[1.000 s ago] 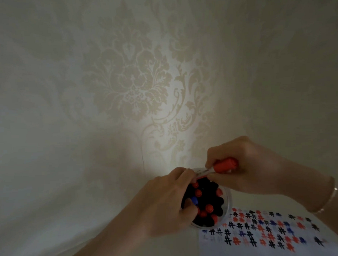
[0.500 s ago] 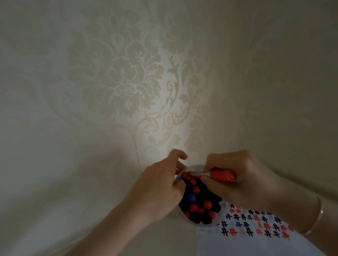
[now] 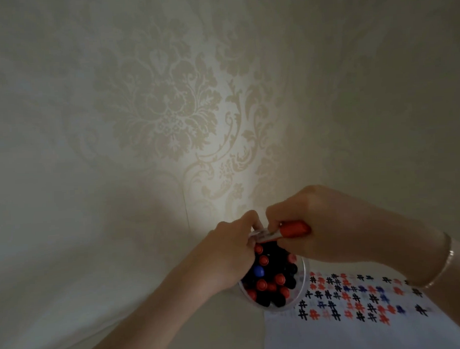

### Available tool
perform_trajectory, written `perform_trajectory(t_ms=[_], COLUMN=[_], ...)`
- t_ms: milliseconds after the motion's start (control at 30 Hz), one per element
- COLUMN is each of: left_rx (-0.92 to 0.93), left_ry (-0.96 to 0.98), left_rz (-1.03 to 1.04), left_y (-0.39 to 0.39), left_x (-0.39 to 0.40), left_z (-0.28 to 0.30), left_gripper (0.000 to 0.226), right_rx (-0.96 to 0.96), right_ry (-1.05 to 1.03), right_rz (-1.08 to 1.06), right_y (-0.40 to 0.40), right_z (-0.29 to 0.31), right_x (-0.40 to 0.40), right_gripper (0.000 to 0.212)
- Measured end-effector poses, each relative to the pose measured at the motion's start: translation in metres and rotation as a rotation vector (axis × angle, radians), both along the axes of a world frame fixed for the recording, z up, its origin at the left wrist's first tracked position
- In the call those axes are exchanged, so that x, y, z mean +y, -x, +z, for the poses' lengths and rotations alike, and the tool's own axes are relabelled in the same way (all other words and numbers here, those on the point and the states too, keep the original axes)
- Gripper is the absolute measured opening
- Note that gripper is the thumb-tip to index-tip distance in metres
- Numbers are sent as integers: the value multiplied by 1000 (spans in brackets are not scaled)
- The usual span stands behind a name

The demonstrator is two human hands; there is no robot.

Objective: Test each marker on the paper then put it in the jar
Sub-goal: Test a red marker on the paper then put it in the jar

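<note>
Above clear jar [image 3: 304, 277] full of capped markers [image 3: 269, 280]: right hand [image 3: 327, 228] gripping red cap [image 3: 294, 229], left hand [image 3: 231, 252] pinching white marker [image 3: 263, 235] barrel. Marked paper [image 3: 359, 326] beside.

The jar [image 3: 303, 281] stands low in the scene, a little right of centre, packed with capped markers [image 3: 269, 282] standing upright. The paper [image 3: 359, 331] lies just right of the jar and nearer the person, its far left corner beside the jar's wall. The left hand [image 3: 226, 258] comes in from the lower left and rests against the jar's left rim. The right hand [image 3: 327, 228] reaches in from the right, above the jar's far rim. Between the two hands, a marker [image 3: 285, 231] lies crosswise over the jar's far edge, its cap end in the right hand. The wall [image 3: 169, 111] rises behind everything.
</note>
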State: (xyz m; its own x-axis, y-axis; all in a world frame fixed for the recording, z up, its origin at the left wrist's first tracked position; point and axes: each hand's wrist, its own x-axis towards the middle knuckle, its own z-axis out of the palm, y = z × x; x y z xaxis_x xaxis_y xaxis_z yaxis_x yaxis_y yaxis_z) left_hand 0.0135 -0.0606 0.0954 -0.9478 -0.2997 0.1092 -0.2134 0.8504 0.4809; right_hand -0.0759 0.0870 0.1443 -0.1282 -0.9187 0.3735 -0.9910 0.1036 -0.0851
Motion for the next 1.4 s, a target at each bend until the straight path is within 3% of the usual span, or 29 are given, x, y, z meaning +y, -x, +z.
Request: perform_trajectory(t_ms=[67,167,367,533,767,900,967,1067,1167,1267,1333,1400], left_rx=[-11,-12,-37,-29,9,-13,-32,-46,-50,-49,-52,-47], left_ry=[-3,-25,-37,-73,-80,-66,-58,-60,-54,-99,-93,-79], left_rz=[-6,-13,-41,-58,-93,-96,-88,-91,-97,-77,-77,-75], left_y=[0,0,0,-3,-3,-5,-6,-5,0,4,7,10], left_x=[1,1,0,-8,-12,-19,-23,-26,-28,-31,-31,-31], left_z=[-1,0,0,-1,3,-1,-1,-2,-2,1,2,3], left_gripper=[26,21,33,44,25,33,39,42,39,36,31,22], right_rx=[11,-141,-233,-199,11,-213,-302,-182,-75,86,-33,-342], right_ry=[52,132,198,192,146,102,97,104,101,151,150,155], right_rz=[84,154,204,169,100,115,71,19,13,-76,-141,-141], right_y=[3,11,9,11,14,17,22,20,11,11,8,4], right_z=[1,5,6,1,-16,-27,-33,-37,-36,-36,-33,-29], right_x=[8,21,27,27,16,10,8,0,-11,-18,-21,-20], right_gripper=[32,12,16,18,12,20,11,9,33,6,11,22])
